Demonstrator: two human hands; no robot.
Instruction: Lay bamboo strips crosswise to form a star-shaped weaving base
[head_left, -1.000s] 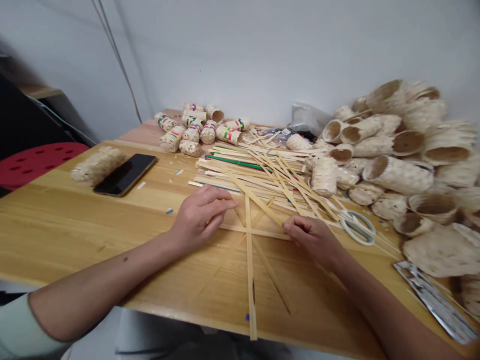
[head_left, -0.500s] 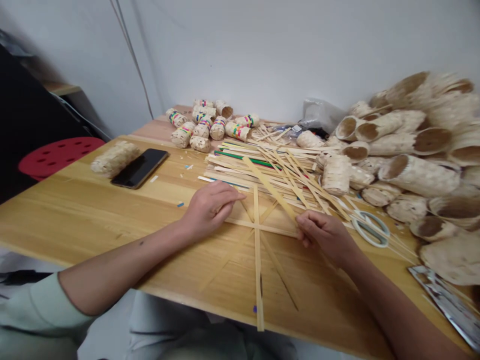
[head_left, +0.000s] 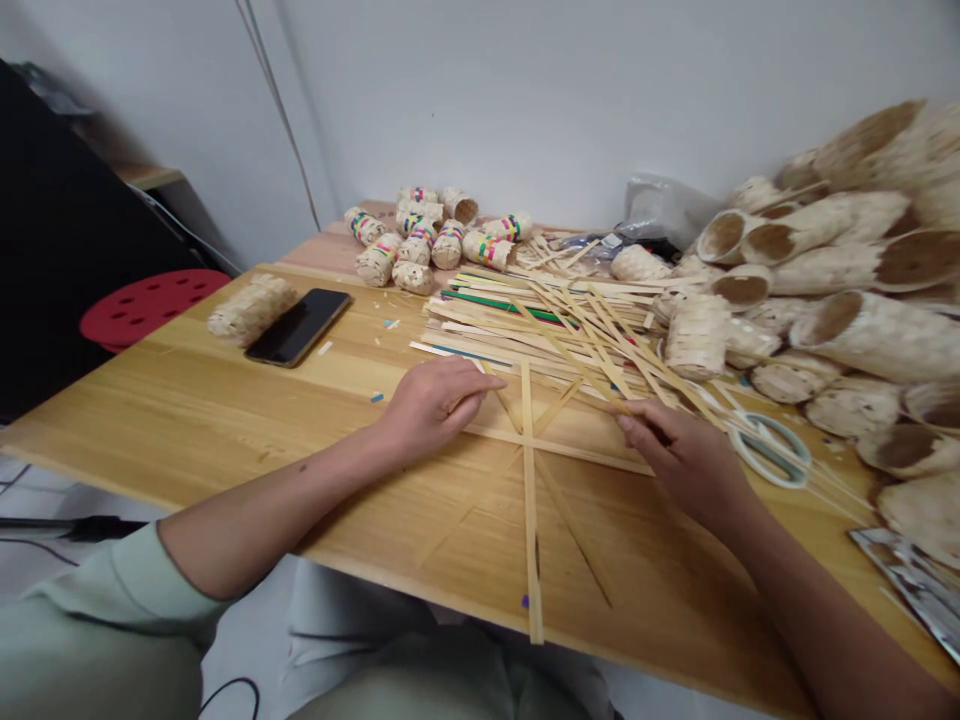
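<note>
Flat bamboo strips (head_left: pixel 531 520) lie crossed in a star on the table in front of me, meeting near one centre point. At the star's upper left rests my left hand (head_left: pixel 439 408), index finger stretched over a diagonal strip and the other fingers curled at the left end of the crosswise strip (head_left: pixel 585 453). Its lower fingers are partly hidden. My right hand (head_left: pixel 679 450), right of the star, is closed in a pinch on a thin bamboo strip (head_left: pixel 596 402), seen nearly edge-on and pointing left above the star.
Loose strips (head_left: pixel 487 335) are heaped behind the star. Woven bamboo tubes (head_left: pixel 877 330) pile up at the right, near white-handled scissors (head_left: pixel 772 450). Small woven tubes with coloured bands (head_left: pixel 416 240) stand at the back. A phone (head_left: pixel 298 327) and a plain woven tube (head_left: pixel 251 308) lie left.
The strip in my right hand has turned from broad side to nearly edge-on and swung lower. My left hand stays by the star. The whole view has shifted slightly.
</note>
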